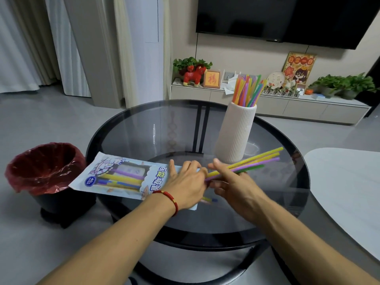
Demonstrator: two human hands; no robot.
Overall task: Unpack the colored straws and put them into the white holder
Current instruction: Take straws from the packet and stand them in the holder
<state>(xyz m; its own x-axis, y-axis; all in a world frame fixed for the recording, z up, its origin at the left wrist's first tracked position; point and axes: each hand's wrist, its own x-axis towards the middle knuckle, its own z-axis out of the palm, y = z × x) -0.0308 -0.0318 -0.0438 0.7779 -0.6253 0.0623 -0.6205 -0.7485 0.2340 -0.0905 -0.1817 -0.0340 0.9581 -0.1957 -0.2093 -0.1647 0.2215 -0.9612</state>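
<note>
While seemingly pinched, straws [255, 159] beside holder [236, 132].

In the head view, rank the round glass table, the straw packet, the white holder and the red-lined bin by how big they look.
Largest to smallest as they appear:
1. Round glass table
2. Straw packet and red-lined bin: alike in spread, and the packet is partly covered by the left hand, so unranked
3. White holder, though it stands farther away

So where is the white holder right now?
In the head view, the white holder stands upright on the far right part of the round glass table, just beyond the right hand, with colored straws already sticking out of it.
</note>
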